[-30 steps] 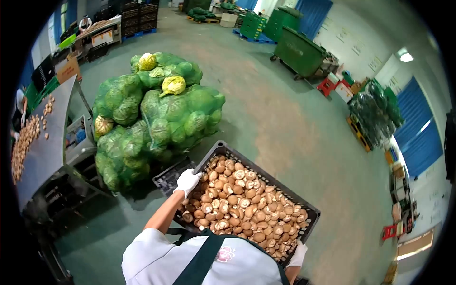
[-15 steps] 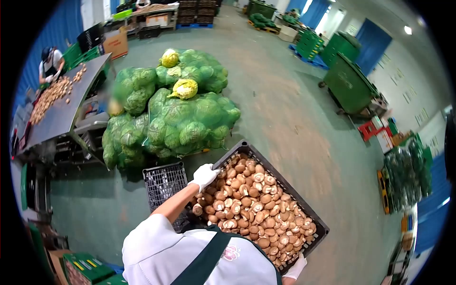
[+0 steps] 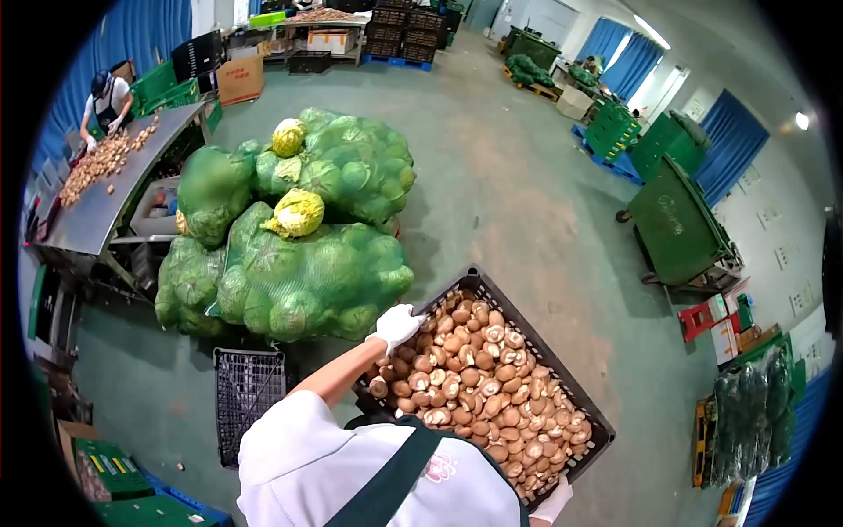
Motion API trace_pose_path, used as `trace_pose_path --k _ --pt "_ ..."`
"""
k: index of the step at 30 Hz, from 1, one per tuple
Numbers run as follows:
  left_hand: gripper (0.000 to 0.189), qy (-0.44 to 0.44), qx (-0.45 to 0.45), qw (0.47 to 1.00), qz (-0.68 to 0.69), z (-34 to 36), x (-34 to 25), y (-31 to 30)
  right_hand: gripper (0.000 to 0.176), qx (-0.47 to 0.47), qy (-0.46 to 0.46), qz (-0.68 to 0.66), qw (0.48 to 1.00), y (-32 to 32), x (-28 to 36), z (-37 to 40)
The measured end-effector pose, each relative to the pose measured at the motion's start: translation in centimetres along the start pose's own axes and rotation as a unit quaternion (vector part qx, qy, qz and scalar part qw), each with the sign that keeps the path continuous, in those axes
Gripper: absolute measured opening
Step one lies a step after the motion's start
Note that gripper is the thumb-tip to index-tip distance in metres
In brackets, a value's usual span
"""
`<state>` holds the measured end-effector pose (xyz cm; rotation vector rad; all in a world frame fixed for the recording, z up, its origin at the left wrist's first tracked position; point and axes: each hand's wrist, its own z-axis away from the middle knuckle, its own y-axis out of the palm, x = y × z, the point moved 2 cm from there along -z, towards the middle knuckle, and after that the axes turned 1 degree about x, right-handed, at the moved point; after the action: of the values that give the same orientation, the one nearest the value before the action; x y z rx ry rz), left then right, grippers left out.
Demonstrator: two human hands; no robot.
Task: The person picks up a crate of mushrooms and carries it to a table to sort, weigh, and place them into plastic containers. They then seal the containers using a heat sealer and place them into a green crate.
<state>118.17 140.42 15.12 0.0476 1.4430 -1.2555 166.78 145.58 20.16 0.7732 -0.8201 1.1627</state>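
Observation:
A black plastic crate full of brown mushrooms is held against the front of my body. My left hand, in a white glove, is closed on the crate's far-left edge. At the near-right corner my right hand, gloved too, grips the rim, with its fingers partly hidden. Some mushrooms lie cap up and others show pale stems. To the left of the held crate, a second black crate rests on the floor.
Green net bags of cabbages are piled ahead on the left, with loose yellowish heads on top. Behind them a person works at a metal table. A green wheeled bin and a wrapped pallet load stand at the right.
My viewpoint has moved and turned, so the cabbage pile and the floor crate sit farther left. Both hands have kept hold of the mushroom crate.

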Motion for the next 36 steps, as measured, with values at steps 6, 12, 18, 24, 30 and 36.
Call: trace_pose_path --k 6,12,18,24,30,36 --pt "0.042 -0.072 -0.01 0.997 -0.005 -8.9 -4.5 1.3 0.02 -0.01 -0.018 0.162 0.987 5.7 4.7 -16.7" --pt "0.04 -0.146 -0.045 0.984 0.097 -19.0 -10.3 2.2 0.009 0.044 -0.031 0.218 0.974 18.0 12.5 -33.8" --pt "0.035 -0.24 -0.136 0.957 0.094 -27.1 -13.7 0.4 0.011 0.126 -0.028 0.281 0.951 32.5 19.8 -45.1" --pt "0.034 -0.254 -0.201 0.941 0.096 -38.6 -11.8 1.2 0.007 0.191 -0.022 0.275 0.942 46.4 16.7 -56.6" --pt "0.034 -0.26 -0.187 0.943 0.087 -56.6 -12.0 -0.5 0.008 0.203 -0.02 0.311 0.928 62.3 19.0 -67.2" --pt "0.036 -0.319 -0.169 0.926 0.115 -68.1 -14.8 -5.3 0.007 0.193 -0.01 0.328 0.925 75.8 23.5 -68.5"
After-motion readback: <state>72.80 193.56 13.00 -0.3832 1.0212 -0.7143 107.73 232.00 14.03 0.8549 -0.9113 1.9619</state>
